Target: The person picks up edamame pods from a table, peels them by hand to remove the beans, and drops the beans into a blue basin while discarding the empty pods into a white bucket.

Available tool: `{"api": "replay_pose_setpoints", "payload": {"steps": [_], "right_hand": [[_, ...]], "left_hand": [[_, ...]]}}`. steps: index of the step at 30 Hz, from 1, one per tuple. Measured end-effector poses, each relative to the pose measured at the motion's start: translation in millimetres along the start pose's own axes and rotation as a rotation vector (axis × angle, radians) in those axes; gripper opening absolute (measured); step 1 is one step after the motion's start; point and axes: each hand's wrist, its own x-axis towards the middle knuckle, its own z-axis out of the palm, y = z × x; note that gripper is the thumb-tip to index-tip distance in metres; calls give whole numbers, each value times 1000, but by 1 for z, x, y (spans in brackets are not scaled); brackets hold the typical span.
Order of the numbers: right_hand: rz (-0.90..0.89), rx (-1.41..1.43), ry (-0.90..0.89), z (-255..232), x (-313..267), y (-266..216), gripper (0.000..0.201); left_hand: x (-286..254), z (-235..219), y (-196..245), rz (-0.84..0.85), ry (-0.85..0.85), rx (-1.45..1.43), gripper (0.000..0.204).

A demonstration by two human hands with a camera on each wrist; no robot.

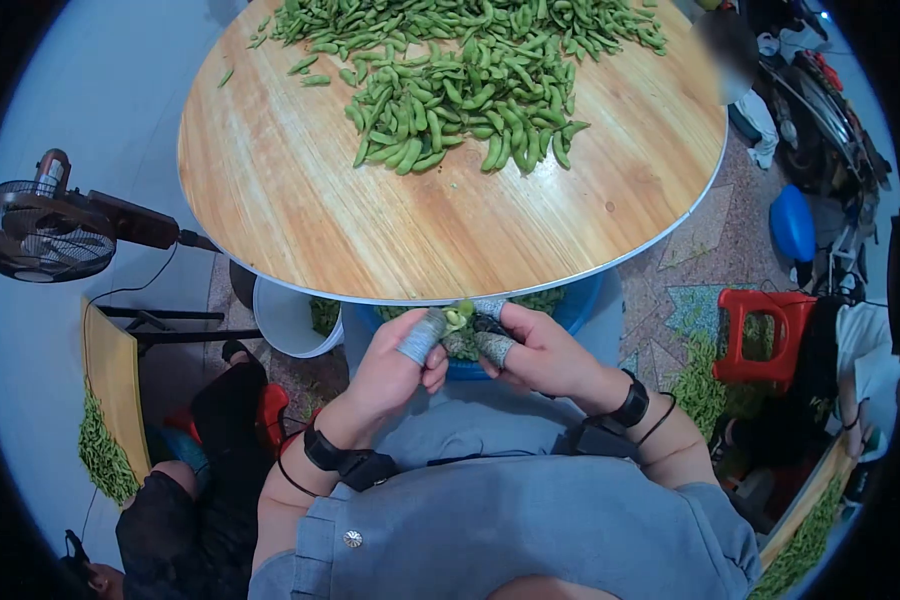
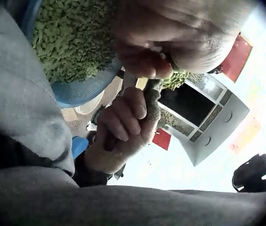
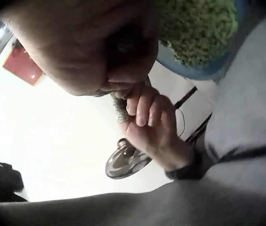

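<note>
The best way to do this step, I think, is to pinch the edamame pod at its seam and press with the thumbs, so the beans pop out. A soft push should do; a hard one could squash the beans or shoot them away. Both hands should work low, right over the blue basin, which sits just under the near edge of the round wooden table. That way the small green beans inside it get new ones and not the floor.

The left hand has its fingers curled in, with thumb and finger pinching the pod. The right hand is curled too, and seems to pinch the pod's other side; I cannot see just how its fingertips lie. Both thumbs wear grey wrap, which may help save the skin.

The pod is just by the table's near edge, between the two hands. It is light green, and the fingers hide part of it. I cannot tell if it has split. A big pile of edamame pods, plump, bumpy and green, lies on the table's far half.
</note>
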Motion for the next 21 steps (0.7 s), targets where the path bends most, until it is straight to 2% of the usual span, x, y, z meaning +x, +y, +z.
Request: {"api": "replay_pose_setpoints", "payload": {"steps": [2, 3, 4, 5, 6, 7, 8, 10, 11, 12, 13, 14, 15, 16, 18, 19, 21], "right_hand": [[-55, -188, 179, 2, -3, 8, 31], [-400, -185, 261, 3, 8, 34, 32], [-419, -194, 277, 2, 8, 33, 32], [-351, -330, 320, 0, 6, 30, 31], [-278, -462, 365, -1, 5, 29, 31], [-374, -367, 368, 0, 11, 36, 32], [-386, -377, 378, -2, 6, 34, 32], [-334, -618, 420, 5, -5, 19, 31], [-328, -762, 442, 6, -7, 15, 29], [-332, -771, 445, 7, -7, 14, 29], [-395, -936, 479, 9, -6, 15, 27], [-458, -1102, 511, 10, -5, 16, 26], [-485, -1143, 526, 9, -2, 17, 23], [-483, -1150, 524, 7, -1, 19, 23], [-470, -1229, 450, 0, 0, 20, 21], [-464, -1236, 447, -1, 0, 14, 21], [-490, -1170, 384, -1, 0, -3, 18]], "left_hand": [[0, -5, -13, 43, -58, 119, 11], [0, -1, -16, 287, -7, 566, 11], [1, 2, -17, 542, 47, 1010, 12], [1, 2, -21, 547, -7, 969, 24], [-1, 3, -21, 564, -25, 975, 24], [-2, 4, -20, 565, -40, 1013, 21], [-3, 5, -19, 566, -49, 1048, 18], [-10, 13, -10, 546, -71, 1083, 16], [-11, 14, -9, 578, -19, 1173, 15], [-12, 15, -9, 610, 37, 1260, 15], [-12, 14, -8, 619, 38, 1256, 15], [-12, 12, -7, 701, 144, 1307, 15], [-12, 9, -6, 780, 254, 1355, 15], [-14, 3, -3, 784, 257, 1348, 15], [-20, -17, 4, 837, 433, 1387, 15], [-25, -28, 7, 841, 520, 1364, 11], [-38, -53, 17, 733, 701, 1394, 8]]}}
